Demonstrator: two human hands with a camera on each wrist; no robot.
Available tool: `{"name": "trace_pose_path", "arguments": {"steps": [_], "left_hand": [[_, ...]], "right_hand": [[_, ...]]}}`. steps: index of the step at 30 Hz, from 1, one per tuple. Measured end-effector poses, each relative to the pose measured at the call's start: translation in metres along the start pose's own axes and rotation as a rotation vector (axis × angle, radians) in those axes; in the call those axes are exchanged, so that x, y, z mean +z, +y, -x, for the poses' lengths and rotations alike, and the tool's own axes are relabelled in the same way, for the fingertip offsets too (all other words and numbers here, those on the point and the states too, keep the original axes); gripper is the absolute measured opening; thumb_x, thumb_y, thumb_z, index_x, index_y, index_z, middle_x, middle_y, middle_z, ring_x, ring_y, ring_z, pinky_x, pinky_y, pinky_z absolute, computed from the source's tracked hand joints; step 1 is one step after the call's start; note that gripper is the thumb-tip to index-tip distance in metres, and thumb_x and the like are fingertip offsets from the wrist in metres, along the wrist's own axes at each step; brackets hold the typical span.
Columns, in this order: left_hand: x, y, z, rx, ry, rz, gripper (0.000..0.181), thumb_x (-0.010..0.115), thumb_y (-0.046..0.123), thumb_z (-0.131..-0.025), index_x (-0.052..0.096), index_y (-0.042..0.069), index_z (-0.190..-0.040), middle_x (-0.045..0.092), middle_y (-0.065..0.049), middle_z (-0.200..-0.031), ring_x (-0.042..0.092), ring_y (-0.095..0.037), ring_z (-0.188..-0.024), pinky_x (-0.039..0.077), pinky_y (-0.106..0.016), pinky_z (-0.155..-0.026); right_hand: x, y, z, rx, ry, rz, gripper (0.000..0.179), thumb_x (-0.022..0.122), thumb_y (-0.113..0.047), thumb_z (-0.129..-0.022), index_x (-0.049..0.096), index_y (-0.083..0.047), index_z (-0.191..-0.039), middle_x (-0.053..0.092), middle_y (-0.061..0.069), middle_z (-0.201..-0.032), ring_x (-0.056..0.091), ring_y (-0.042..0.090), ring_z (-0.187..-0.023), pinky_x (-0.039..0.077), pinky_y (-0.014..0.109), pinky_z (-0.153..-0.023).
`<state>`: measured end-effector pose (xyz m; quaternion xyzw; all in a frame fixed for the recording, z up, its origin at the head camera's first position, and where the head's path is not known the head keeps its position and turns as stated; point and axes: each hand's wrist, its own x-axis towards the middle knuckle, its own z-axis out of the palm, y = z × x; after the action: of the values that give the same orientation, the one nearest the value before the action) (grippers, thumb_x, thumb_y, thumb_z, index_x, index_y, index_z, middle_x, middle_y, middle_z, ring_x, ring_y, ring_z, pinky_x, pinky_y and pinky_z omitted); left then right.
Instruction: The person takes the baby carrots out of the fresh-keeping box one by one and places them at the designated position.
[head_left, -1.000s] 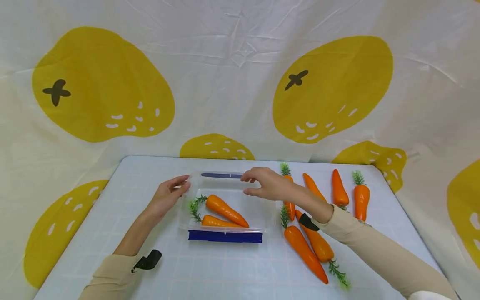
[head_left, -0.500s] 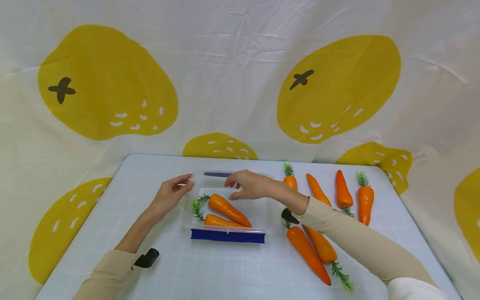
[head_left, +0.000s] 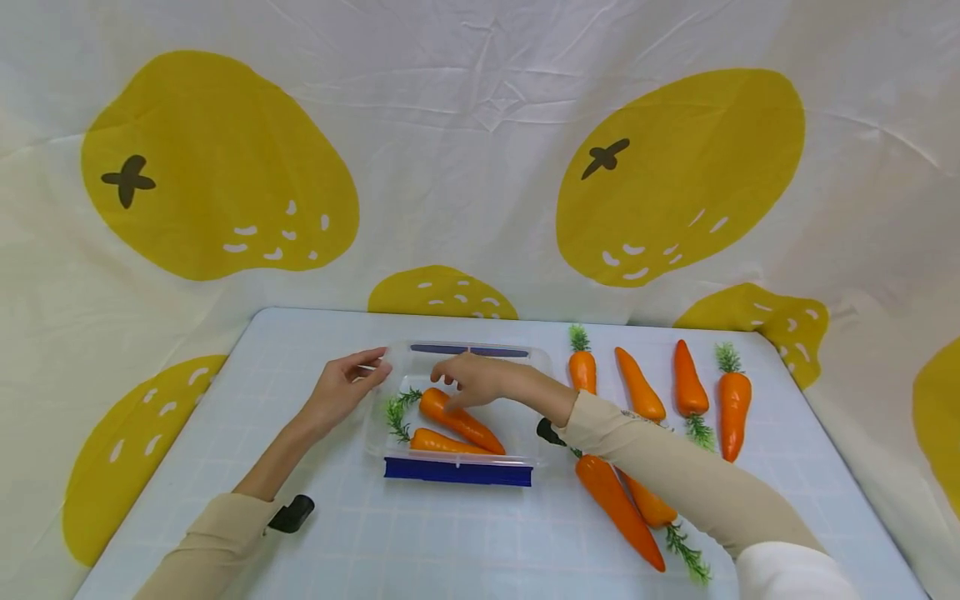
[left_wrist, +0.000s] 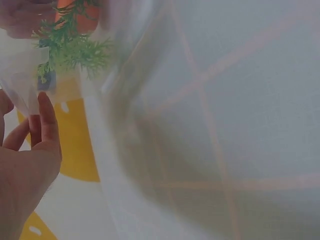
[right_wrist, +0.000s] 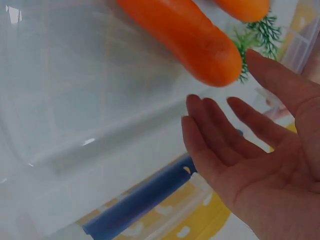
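A clear plastic box (head_left: 517,417) with blue side latches holds two orange carrots with green tops. My left hand (head_left: 341,392) touches its back left corner with fingertips and thumb; the fingers look fairly straight in the left wrist view. Over the inside of the box is my right hand (head_left: 476,379), fingers spread and bent a little, nothing between them. Just beside its thumb lies the upper carrot (head_left: 457,419), whose thick end faces the hand (right_wrist: 250,140) in the right wrist view. The lower carrot (head_left: 442,442) lies along the front wall.
Several more carrots lie right of the box, including one at the far right (head_left: 733,412) and one near the front (head_left: 618,512). My right forearm passes over some of them. A fruit-print cloth (head_left: 457,167) hangs behind the table (head_left: 360,542).
My right hand has moved left and slightly down, from the box's right side to above the upper carrot. The left hand stays at the corner. The view has shifted slightly.
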<state>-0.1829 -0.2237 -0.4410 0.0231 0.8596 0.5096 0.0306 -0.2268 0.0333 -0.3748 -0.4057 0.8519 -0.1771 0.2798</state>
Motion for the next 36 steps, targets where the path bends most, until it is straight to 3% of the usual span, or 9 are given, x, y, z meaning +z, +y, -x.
{"name": "trace_pose_path", "arguments": {"steps": [8,18,29,36], "left_hand": [[0.003,-0.001,-0.001,0.004,0.013,-0.003,0.053,0.065,0.034,-0.103,0.057,0.004,-0.146,0.065,-0.018,-0.124,0.061,-0.03,-0.107,0.051,-0.013,-0.082],[0.004,0.003,0.001,-0.002,0.028,0.002,0.054,0.065,0.032,-0.103,0.055,0.001,-0.146,0.064,-0.019,-0.124,0.061,-0.03,-0.108,0.05,-0.011,-0.082],[0.005,0.004,0.003,0.029,0.032,0.0,0.051,0.065,0.03,-0.104,0.057,0.002,-0.145,0.066,-0.019,-0.121,0.063,-0.027,-0.102,0.052,-0.015,-0.081],[0.004,0.003,0.004,0.039,0.037,0.002,0.052,0.064,0.031,-0.104,0.057,0.001,-0.145,0.065,-0.019,-0.122,0.063,-0.027,-0.103,0.055,-0.018,-0.082]], "right_hand": [[0.012,-0.002,-0.013,-0.01,-0.018,0.063,0.047,0.073,-0.012,-0.097,0.057,-0.001,-0.139,0.065,0.012,-0.128,0.061,0.027,-0.115,0.052,0.034,-0.1],[0.02,-0.003,-0.019,0.0,-0.003,0.111,0.049,0.076,-0.019,-0.095,0.058,-0.006,-0.139,0.066,0.007,-0.12,0.057,0.017,-0.096,0.052,0.028,-0.091],[-0.001,-0.006,0.0,-0.046,0.09,0.067,0.05,0.079,-0.016,-0.091,0.062,-0.007,-0.137,0.067,0.009,-0.123,0.06,0.024,-0.105,0.052,0.029,-0.088],[-0.013,-0.008,0.016,-0.054,0.135,0.031,0.05,0.08,-0.016,-0.09,0.064,-0.005,-0.136,0.069,0.011,-0.119,0.063,0.021,-0.1,0.055,0.023,-0.08]]}}
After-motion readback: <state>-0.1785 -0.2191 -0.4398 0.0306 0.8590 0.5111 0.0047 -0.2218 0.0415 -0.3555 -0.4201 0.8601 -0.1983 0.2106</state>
